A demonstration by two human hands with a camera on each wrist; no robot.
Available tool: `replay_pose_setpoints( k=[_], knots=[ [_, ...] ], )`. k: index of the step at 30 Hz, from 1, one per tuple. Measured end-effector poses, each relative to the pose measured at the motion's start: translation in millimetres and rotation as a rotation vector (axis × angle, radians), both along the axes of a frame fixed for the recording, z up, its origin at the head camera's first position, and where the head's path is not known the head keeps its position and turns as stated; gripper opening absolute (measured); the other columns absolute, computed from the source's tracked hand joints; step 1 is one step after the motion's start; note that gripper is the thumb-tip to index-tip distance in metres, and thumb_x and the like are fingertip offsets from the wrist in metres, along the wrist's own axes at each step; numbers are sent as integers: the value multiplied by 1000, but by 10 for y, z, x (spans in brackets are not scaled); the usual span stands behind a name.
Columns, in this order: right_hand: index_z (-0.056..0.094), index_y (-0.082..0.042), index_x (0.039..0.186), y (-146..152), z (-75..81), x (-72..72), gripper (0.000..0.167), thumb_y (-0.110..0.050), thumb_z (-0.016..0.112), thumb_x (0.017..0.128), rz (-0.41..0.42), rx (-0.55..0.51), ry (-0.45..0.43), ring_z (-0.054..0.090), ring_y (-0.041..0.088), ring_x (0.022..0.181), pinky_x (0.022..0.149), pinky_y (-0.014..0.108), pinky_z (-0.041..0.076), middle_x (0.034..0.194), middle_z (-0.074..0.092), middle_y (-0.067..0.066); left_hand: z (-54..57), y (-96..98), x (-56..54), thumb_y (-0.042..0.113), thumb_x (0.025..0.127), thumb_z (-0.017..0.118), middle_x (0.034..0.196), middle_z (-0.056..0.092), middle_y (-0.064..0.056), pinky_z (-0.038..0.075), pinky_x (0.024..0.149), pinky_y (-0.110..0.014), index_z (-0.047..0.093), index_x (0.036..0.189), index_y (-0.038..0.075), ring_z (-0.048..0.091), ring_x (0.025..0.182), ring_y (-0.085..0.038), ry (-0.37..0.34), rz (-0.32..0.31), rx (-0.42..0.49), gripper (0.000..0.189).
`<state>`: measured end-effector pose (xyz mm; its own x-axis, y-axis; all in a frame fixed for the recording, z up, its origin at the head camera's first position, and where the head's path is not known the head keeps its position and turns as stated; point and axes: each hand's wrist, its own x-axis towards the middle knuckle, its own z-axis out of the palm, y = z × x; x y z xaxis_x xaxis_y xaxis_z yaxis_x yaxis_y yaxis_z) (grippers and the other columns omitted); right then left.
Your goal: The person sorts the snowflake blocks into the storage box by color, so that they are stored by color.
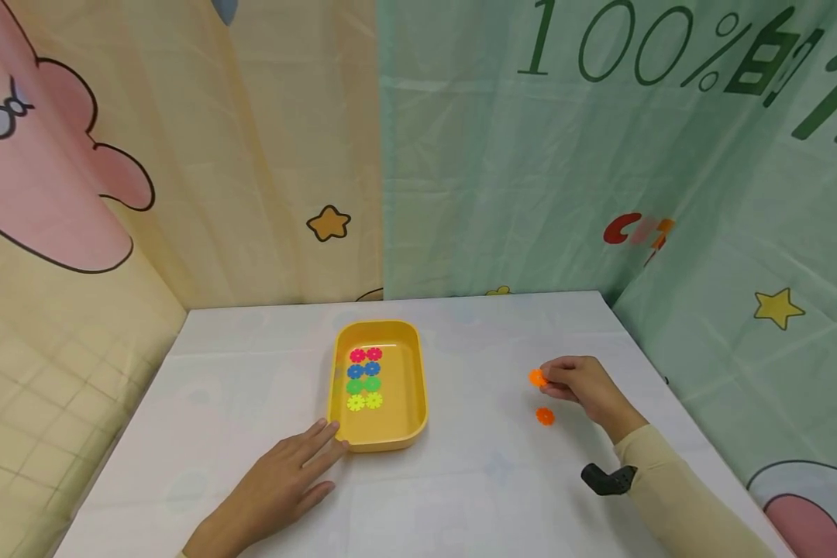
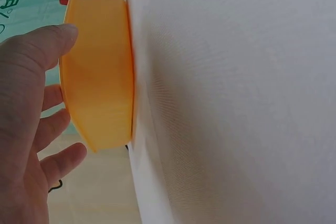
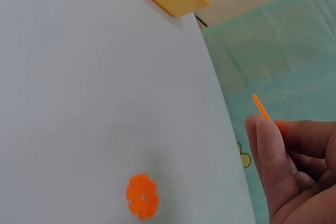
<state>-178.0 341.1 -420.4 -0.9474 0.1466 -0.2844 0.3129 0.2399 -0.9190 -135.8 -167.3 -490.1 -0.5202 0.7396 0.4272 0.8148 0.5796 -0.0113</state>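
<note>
My right hand (image 1: 586, 387) pinches a thin orange flower-shaped disc (image 1: 538, 377) between thumb and fingertips, above the table; the right wrist view shows the disc (image 3: 261, 107) edge-on. A second orange flower disc (image 1: 545, 416) lies flat on the white cloth just below that hand. With its fingers spread, my left hand (image 1: 279, 484) touches the near left corner of a yellow tray (image 1: 410, 387). Inside the tray, pairs of flower discs stand in rows: pink (image 1: 366, 355), blue (image 1: 364, 370), green (image 1: 363, 385) and yellow (image 1: 365, 401).
A white cloth covers the table (image 1: 474, 496), whose far edge meets printed curtains (image 1: 502, 194) at the back and sides. On the right sleeve (image 1: 676, 488) sits a black wrist device (image 1: 608, 480).
</note>
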Motion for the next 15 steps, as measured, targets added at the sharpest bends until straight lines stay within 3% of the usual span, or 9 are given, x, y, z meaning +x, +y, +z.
replay_pose_setpoints(
  k=[3, 5, 9, 15],
  knots=[
    [59, 12, 128, -113, 93, -133, 36, -12, 63, 101, -5, 0, -7, 73, 12, 78, 76, 23, 61, 100, 71, 10, 3, 1, -10, 42, 95, 70, 149, 56, -10, 56, 95, -44, 61, 141, 15, 54, 136, -30, 16, -10, 2, 54],
    [61, 9, 126, -204, 148, -226, 35, -13, 65, 100, -10, -1, -14, 72, 12, 76, 74, 22, 61, 96, 71, 8, 5, 4, -15, 48, 103, 55, 148, 57, -11, 56, 96, -44, 61, 141, 15, 55, 136, -29, 27, -13, 1, 51],
    [63, 8, 123, -407, 219, -400, 32, -14, 67, 99, 18, -13, -9, 70, 11, 71, 71, 22, 61, 91, 71, 6, 2, 10, -24, 53, 108, 29, 146, 58, -11, 56, 95, -44, 62, 139, 14, 56, 135, -29, 40, -14, 2, 60],
    [65, 9, 120, -712, 299, -616, 29, -10, 67, 98, 71, -73, 22, 69, 10, 71, 71, 21, 60, 96, 71, 10, 11, 10, -17, 53, 108, 25, 146, 58, -11, 56, 94, -44, 62, 139, 16, 56, 134, -29, 32, -10, 8, 61]
  ],
)
